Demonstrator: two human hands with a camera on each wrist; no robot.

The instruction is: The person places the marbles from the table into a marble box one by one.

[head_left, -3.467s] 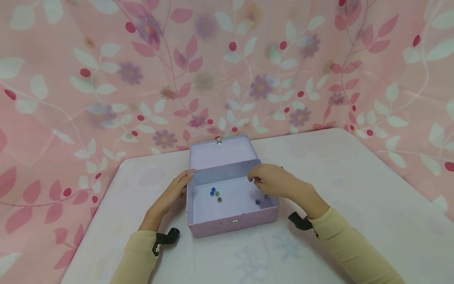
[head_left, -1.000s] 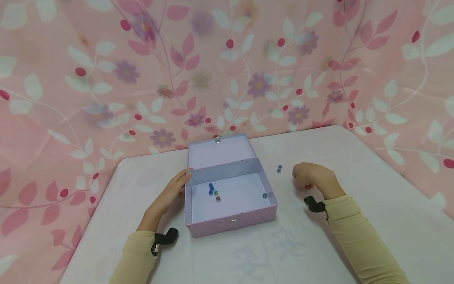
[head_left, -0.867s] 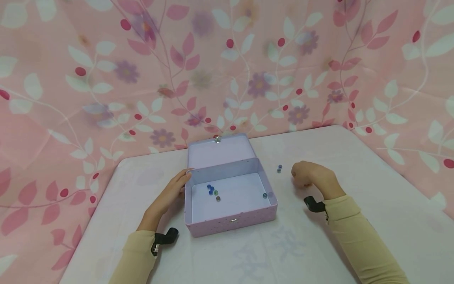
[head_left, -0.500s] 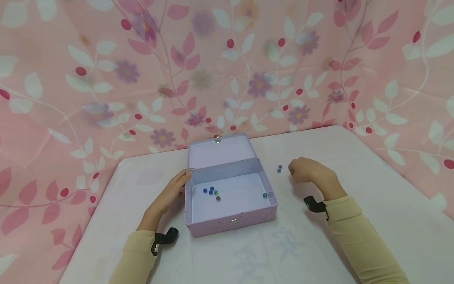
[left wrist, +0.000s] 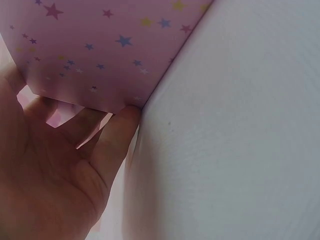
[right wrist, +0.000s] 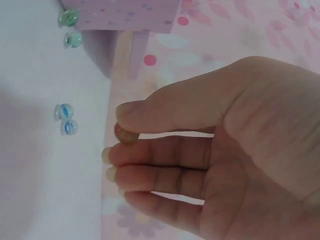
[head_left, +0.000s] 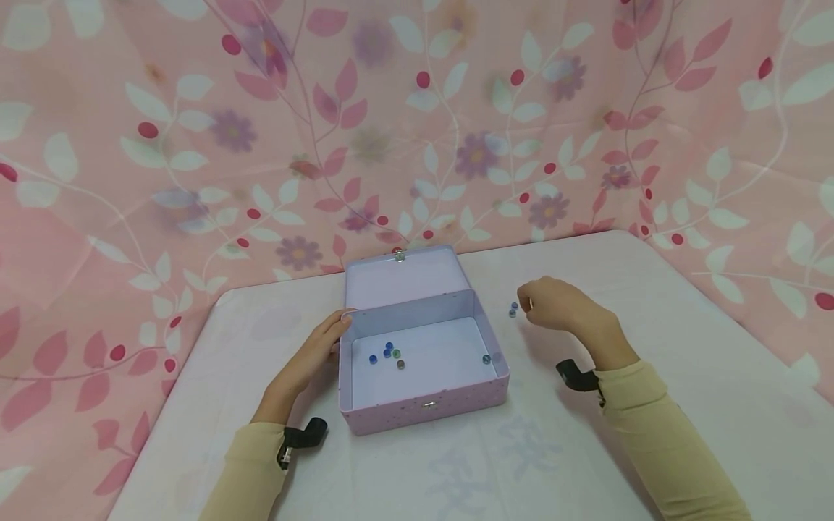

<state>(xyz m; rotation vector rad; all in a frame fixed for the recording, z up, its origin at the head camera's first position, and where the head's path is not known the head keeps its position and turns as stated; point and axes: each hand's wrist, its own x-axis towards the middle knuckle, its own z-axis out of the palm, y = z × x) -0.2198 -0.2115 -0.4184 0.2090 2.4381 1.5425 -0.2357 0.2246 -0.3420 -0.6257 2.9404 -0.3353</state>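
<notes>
A lilac tin box [head_left: 426, 412] with its lid [head_left: 407, 278] laid back stands on the table. My left hand [head_left: 313, 354] grips its far left corner, fingers reaching round the edge in the left wrist view. Inside, on the left, are several marbles: blue ones, a green marble [head_left: 396, 354] and a brown marble [head_left: 400, 365]. A dark marble [head_left: 486, 359] lies by the right wall. To the right of the box, my right hand [head_left: 567, 307] is raised, pinching an amber-red marble [right wrist: 125, 135] between thumb and index finger.
Two marbles [head_left: 513, 310] lie on the table between the box and my right hand. The right wrist view shows blue-swirled marbles [right wrist: 64, 111] and green marbles [right wrist: 68, 18]. Behind the white-covered table [head_left: 684, 362] hangs a pink floral cloth [head_left: 489, 108].
My right hand has gone from over the box to its right, then risen slightly leftward toward the two loose marbles. One blue marble in the box has rolled left and nearer. The left hand stays.
</notes>
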